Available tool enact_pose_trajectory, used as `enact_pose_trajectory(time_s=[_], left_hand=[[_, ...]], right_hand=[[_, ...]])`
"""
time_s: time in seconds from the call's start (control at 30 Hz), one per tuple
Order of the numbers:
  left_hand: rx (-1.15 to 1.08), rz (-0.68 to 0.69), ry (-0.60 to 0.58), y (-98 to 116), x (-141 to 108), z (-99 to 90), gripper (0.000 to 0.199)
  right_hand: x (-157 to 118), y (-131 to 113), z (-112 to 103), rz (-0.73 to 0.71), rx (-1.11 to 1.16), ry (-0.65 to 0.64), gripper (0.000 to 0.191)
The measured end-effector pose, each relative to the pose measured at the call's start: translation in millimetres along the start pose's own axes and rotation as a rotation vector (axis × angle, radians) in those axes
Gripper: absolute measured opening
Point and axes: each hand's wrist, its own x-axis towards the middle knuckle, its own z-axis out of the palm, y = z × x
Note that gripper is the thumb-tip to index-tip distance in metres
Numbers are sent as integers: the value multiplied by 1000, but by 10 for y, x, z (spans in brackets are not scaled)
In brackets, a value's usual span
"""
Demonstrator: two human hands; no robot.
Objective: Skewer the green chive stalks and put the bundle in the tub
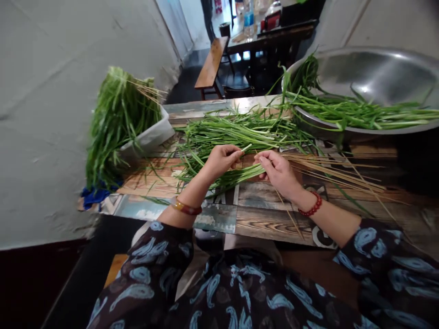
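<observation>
My left hand is closed, pinching a green chive stalk whose pale end sticks out past the fingertips. Close beside it, my right hand is closed around the pale ends of a small bunch of chives, whose leaves trail left. A thin bamboo skewer slants down from under my right hand; whether the fingers grip it is hidden. Behind both hands lies a large pile of loose chives on the wood-patterned table. Several bamboo skewers are spread to the right of my right hand.
At the left, a white plastic bin holds skewered chives hanging over its side. A wide metal basin with more chives stands at the back right. Beyond the table are a wooden bench and another table with a bottle.
</observation>
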Motion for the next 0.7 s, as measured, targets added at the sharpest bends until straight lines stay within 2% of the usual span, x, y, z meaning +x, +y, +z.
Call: enact_pose_trajectory(time_s=[0.13,0.2,0.4,0.7], left_hand=[[-251,-3,-145,-57,102,147,27],[-336,-16,-178,-86,112,188,30],[-422,-44,-146,-130,82,162,35],[-462,-26,-99,-174,29,177,34]], right_hand=[[-34,-65,17,-41,-93,43,35],[-14,-50,10,-49,-156,51,34],[56,11,-49,-56,-225,-6,32],[-23,25,-5,-7,-220,13,35]])
